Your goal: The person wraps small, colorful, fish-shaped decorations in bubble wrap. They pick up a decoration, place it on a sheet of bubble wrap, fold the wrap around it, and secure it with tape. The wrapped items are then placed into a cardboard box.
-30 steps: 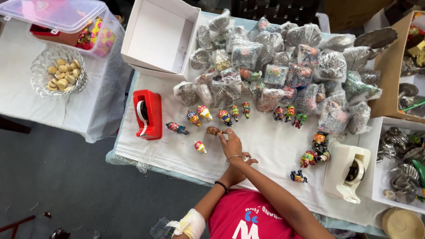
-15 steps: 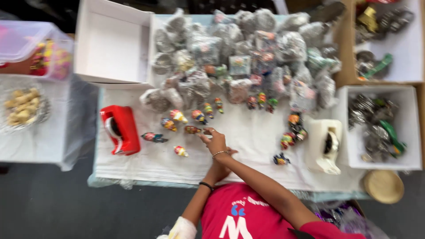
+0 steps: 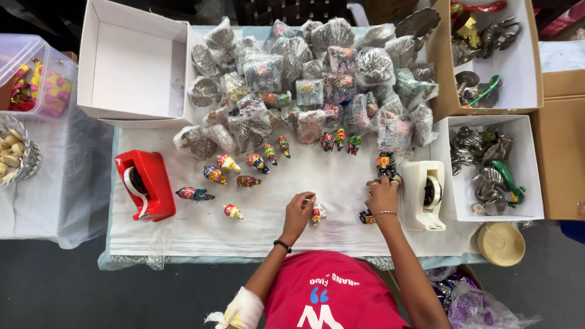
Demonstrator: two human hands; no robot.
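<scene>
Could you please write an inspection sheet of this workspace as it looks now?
Surface: white cloth-covered table.
Job's things: small painted figurine at the left hand; cluster of small painted figurines at the right hand.
Clutter: pile of plastic-wrapped figurines; red tape dispenser; white tape dispenser; empty white box; two boxes of metal ornaments.
Grips: left hand touches the small figurine, whether it is gripped cannot be told; right hand reaches into the cluster, grip unclear.
Cables: nothing seen.
Surroundings: dark floor; side table with clear lidded container and glass bowl.
</scene>
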